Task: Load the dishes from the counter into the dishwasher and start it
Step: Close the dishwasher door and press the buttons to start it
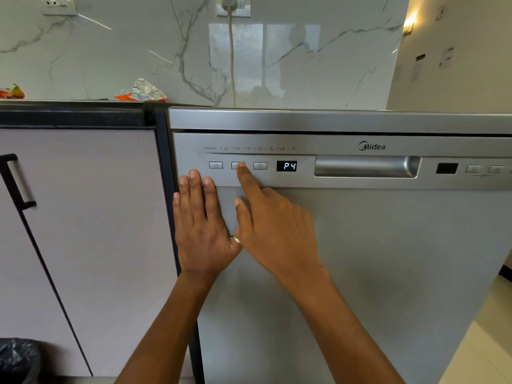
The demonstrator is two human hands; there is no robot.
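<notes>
Silver stainless-steel dishwasher, door closed, stands beside a pale cabinet door. Left hand lies flat with fingers straight on the door's upper left edge. Right hand has its index finger stretched out, tip on the middle grey rectangular button, other fingers curled holding nothing; the small black display reads P4.

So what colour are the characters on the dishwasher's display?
White, reading P4, against the black display; the head view shows it clearly.
</notes>
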